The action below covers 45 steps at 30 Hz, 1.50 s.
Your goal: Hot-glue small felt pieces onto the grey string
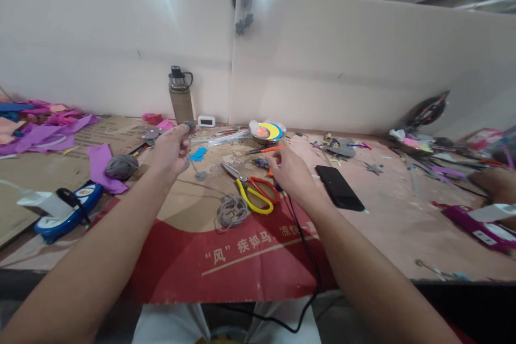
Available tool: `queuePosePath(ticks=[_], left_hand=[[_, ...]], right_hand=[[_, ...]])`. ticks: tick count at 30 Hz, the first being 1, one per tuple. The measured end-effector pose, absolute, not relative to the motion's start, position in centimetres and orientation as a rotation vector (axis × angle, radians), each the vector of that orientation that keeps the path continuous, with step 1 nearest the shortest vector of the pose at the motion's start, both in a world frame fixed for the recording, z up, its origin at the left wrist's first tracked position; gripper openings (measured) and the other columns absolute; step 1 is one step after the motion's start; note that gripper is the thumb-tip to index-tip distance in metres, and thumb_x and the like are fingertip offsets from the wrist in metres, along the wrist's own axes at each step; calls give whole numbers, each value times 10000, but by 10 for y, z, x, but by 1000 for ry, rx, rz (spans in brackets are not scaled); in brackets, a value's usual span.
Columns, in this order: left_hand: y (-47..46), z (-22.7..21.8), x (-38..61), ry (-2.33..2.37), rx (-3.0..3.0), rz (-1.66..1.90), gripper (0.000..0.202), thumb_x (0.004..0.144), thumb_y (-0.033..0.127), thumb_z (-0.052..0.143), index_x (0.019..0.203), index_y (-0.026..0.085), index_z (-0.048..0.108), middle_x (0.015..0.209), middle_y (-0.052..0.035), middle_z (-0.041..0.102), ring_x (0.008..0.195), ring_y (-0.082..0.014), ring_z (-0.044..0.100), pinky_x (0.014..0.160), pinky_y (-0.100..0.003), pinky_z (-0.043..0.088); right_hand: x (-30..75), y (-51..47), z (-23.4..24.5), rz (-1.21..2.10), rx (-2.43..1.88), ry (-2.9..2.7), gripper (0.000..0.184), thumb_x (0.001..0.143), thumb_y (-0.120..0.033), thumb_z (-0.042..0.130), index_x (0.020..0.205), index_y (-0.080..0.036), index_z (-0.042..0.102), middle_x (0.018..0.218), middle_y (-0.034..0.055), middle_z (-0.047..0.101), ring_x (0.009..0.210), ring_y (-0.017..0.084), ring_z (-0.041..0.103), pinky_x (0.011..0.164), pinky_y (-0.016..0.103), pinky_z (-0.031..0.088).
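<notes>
Small dark grey piece at the left hand, raised over the far part of the table, in front of the bottle. Looks soft and matte, blurry, partly covered by the fingers; outline too small to read. Visible bit sticks out beyond the fingertips, away from the person; long axis can't be told. Left fingers pinched nearly together on it.

Right hand near the table's middle, fingers bent, small gap at thumb and index. Can't tell if they grip anything: an orange-and-blue item shows at the palm side, mostly hidden, direction unclear. Black cable comes out below that hand, curves toward the person and over the table edge.

Scissors, one yellow and one red handle, lie between the hands, long axis diagonal, blades pointing far left, handles near right. Grey cord coil just beside the handles. Black phone flat, right of the right hand.
</notes>
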<state>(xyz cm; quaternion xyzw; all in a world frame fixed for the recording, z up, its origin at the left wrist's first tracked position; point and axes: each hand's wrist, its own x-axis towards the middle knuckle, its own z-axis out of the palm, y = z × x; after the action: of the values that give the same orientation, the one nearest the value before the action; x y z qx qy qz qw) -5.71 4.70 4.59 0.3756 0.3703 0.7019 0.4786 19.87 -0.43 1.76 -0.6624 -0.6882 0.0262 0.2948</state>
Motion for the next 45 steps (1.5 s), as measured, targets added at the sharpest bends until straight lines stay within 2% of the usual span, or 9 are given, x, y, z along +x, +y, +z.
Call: queuePosePath(ticks=[3,7,9,15,21,24,30,36,45], left_hand=[[43,42,-52,908,980,1673,56,726,167,616,699,126,590,629,-14,602,379,-15,370,294,-133,145],[36,40,-46,910,1028,1628,67,719,180,644,714,139,591,526,36,502,385,-26,377,314,-138,171],[34,40,-43,917,1034,1610,78,721,180,639,691,145,576,496,47,472,385,-28,374,326,-140,182],[35,36,-38,967,1053,1572,115,688,218,661,675,138,579,590,13,577,394,-22,385,330,-157,162],[31,34,-32,974,1045,1507,150,657,225,698,638,122,591,592,8,574,402,-17,385,327,-152,153],[30,32,-30,988,1036,1487,134,665,219,693,648,116,609,583,6,573,400,-14,385,329,-147,156],[32,29,-28,1016,1041,1457,125,662,226,695,643,126,623,589,-4,586,392,-19,372,325,-170,140],[29,30,-26,1014,1052,1475,112,663,223,692,639,130,634,621,-14,598,395,-19,380,324,-173,146],[24,33,-24,1042,1117,1424,119,697,233,669,634,134,651,460,21,483,358,-29,338,322,-175,134]], right_hand=[[219,10,-6,143,-2149,-1892,414,829,-428,548,968,-46,628,948,256,669,880,324,638,730,383,453],[227,19,-24,360,-2084,-1834,200,758,-279,586,863,-130,667,803,172,696,756,278,663,637,339,461],[228,21,-24,357,-2044,-1803,185,775,-286,551,846,-162,669,778,142,695,741,257,661,626,332,470],[209,10,-7,591,-1409,-1511,260,762,-267,508,999,-184,576,980,75,666,737,186,634,636,319,519],[165,-21,13,841,-1016,-1426,297,800,-253,489,1092,-219,447,982,54,639,627,144,600,625,324,543],[158,-25,11,715,-1016,-1558,291,843,-274,476,1128,-220,462,958,65,644,634,160,593,642,347,534],[162,-24,7,421,-1023,-1762,214,875,-273,465,1070,-192,498,943,73,627,847,204,597,829,393,489],[158,-29,13,409,-1064,-1774,276,856,-211,469,1132,-201,469,973,75,633,857,206,599,815,375,493],[159,-28,9,372,-1097,-1811,322,868,-226,453,1187,-187,473,1041,104,630,927,227,604,851,403,490]])
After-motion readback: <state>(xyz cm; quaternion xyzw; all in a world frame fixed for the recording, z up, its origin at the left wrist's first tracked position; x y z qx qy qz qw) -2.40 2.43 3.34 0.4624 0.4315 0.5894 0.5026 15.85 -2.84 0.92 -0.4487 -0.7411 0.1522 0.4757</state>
